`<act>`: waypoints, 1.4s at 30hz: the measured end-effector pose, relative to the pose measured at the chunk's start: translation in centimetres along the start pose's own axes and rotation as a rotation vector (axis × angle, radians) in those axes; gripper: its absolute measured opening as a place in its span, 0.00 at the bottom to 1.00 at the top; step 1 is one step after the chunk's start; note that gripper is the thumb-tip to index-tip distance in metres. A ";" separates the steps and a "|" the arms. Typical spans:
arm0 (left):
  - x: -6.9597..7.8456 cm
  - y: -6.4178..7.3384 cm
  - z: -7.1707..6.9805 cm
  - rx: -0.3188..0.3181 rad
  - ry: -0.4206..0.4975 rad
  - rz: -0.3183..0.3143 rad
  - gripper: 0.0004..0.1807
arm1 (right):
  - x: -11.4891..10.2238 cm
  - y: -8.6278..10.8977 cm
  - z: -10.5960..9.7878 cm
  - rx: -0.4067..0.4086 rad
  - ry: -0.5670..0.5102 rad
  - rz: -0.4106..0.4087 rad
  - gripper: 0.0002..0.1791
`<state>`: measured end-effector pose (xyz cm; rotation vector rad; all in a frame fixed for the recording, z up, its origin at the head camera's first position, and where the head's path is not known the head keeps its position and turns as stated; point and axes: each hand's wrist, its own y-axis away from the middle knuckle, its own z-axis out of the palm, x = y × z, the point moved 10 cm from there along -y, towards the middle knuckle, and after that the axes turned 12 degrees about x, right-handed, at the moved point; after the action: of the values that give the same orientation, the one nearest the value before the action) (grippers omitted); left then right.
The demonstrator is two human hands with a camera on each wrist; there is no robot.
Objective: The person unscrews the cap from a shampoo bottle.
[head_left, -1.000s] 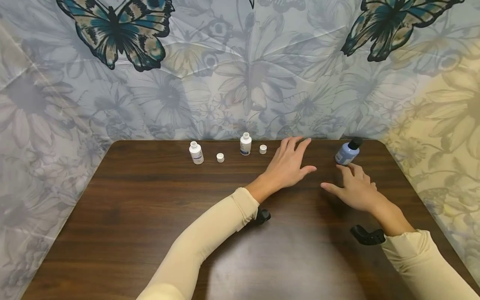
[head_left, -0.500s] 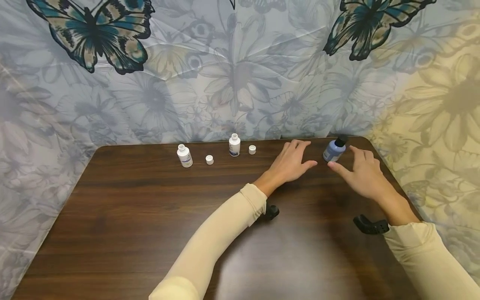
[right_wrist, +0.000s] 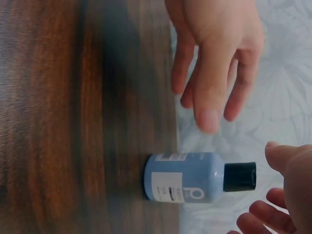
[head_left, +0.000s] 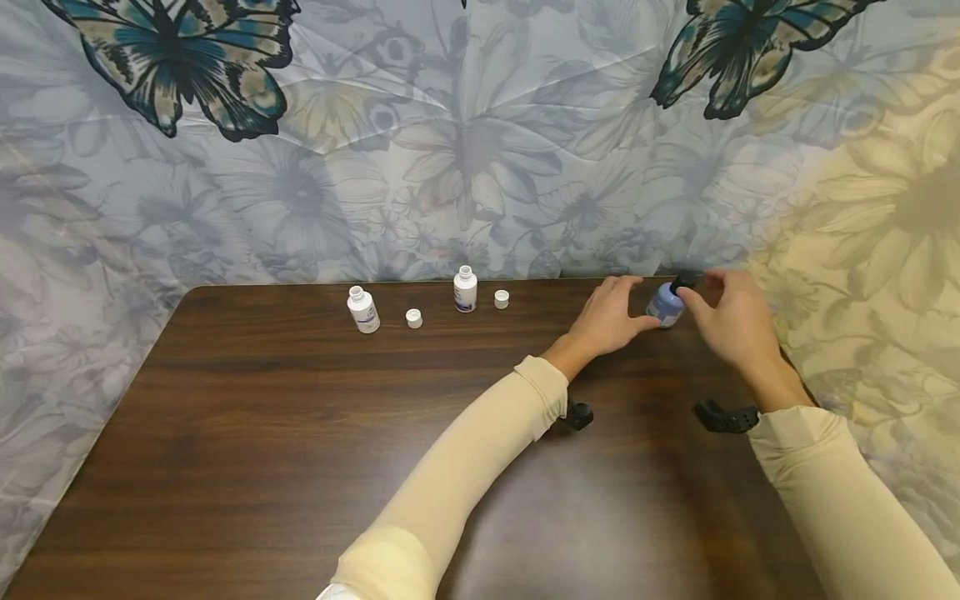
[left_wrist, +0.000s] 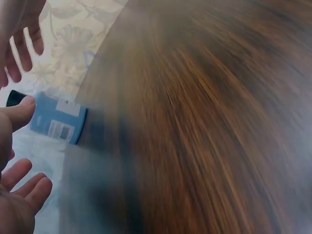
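Note:
A blue bottle (head_left: 664, 305) with a black cap (right_wrist: 240, 176) stands upright near the table's back right corner. My left hand (head_left: 603, 321) is at its left side, fingers spread and thumb toward the bottle's body. In the right wrist view the left fingertips hang apart from the bottle. My right hand (head_left: 738, 321) is on the other side, at cap height, with its thumb near the cap. A gap shows between right thumb (right_wrist: 280, 157) and cap in the right wrist view. Neither hand has its fingers round the bottle.
Two uncapped white bottles (head_left: 363, 310) stand farther left along the back of the dark wooden table (head_left: 300, 433). Beside each lies a small white cap (head_left: 414, 318). A cloth printed with flowers and butterflies (head_left: 480, 150) hangs right behind the table.
Both hands have moved closer to the blue bottle. My right hand has risen from in front of it to the cap's level; the left has shifted right. The view has shifted slightly.

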<state>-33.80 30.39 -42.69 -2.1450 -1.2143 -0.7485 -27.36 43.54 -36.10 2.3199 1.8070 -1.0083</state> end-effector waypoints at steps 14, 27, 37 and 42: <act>2.1 -1.0 3.3 -0.009 0.038 -0.051 0.43 | 1.7 -0.5 0.0 0.055 0.021 0.018 0.36; 1.2 -1.9 3.2 0.065 0.066 -0.122 0.31 | 0.3 -1.3 1.2 0.108 -0.025 -0.040 0.26; 0.9 -2.5 2.8 0.122 0.079 -0.128 0.26 | 0.5 -1.4 1.5 0.130 -0.042 -0.046 0.25; 0.6 -2.5 2.8 0.117 0.118 -0.135 0.26 | 0.6 -1.4 1.6 0.123 -0.046 -0.052 0.24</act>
<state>-35.17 33.77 -43.69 -1.9125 -1.3160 -0.8280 -29.23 43.85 -37.17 2.3069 1.8475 -1.2022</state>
